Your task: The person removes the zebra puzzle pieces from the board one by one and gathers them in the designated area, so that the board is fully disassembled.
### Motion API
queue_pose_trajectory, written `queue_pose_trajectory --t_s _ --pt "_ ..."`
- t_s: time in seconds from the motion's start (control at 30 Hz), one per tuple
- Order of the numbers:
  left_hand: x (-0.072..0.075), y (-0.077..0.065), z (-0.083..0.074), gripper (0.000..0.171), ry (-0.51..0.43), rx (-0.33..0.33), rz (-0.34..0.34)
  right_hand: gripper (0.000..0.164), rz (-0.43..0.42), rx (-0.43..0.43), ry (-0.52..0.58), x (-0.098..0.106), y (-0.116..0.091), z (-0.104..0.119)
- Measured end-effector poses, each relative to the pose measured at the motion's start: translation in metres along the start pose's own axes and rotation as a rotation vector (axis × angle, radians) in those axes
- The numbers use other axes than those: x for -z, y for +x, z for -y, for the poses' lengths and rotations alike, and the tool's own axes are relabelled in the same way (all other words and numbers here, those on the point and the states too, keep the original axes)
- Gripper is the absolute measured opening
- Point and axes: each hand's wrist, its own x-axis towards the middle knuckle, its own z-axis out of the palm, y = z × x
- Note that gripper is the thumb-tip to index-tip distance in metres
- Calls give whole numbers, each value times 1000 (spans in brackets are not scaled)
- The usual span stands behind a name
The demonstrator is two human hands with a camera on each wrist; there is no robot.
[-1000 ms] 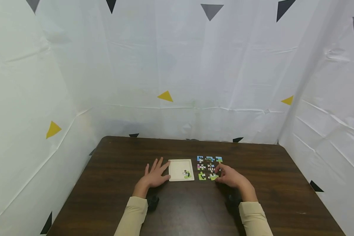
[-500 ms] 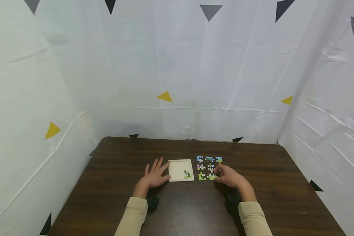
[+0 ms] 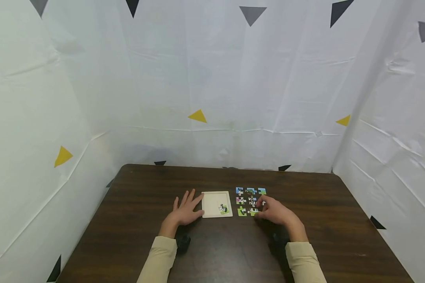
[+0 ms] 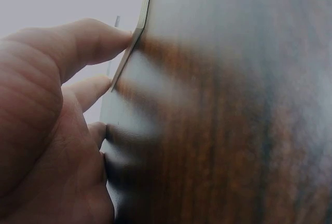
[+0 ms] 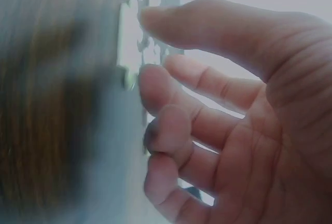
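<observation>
A shallow square puzzle tray [image 3: 212,200] lies on the table, with one green, black-and-white puzzle piece [image 3: 224,209] in its near right corner. My left hand [image 3: 183,214] rests at the tray's left edge with its fingers spread, and the left wrist view has its thumb and a fingertip touching that edge. To the tray's right lie several loose puzzle pieces [image 3: 241,200] in rows. My right hand [image 3: 278,212] is at their near right side, holding a green-edged puzzle piece [image 5: 129,42] between thumb and curled fingers. That hand partly covers the pieces behind it.
The dark wooden table [image 3: 212,251] has rounded far corners. White sheeting [image 3: 212,78] with grey, black and yellow triangles hangs behind it and along both sides.
The right hand and the near-row puzzle piece at its thumb have shifted slightly left, and the piece lies straighter. The left hand and the tray stay as they were.
</observation>
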Motion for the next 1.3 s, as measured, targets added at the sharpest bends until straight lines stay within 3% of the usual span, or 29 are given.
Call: queue_pose_trajectory --t_s 0.23,0.5,0.87,1.07,1.3 --pt "3 -2 0 73 -3 -2 -1 38 -28 57 -32 -12 10 28" --pt "4 -3 1 73 17 9 8 36 53 165 -85 -39 30 60" --pt "5 -6 -3 73 4 16 19 29 74 169 -100 -56 44 65" --pt "5 -8 -2 73 5 13 18 22 79 151 -93 -58 44 68" --pt "4 -8 2 73 8 6 21 25 80 143 -72 -58 42 71"
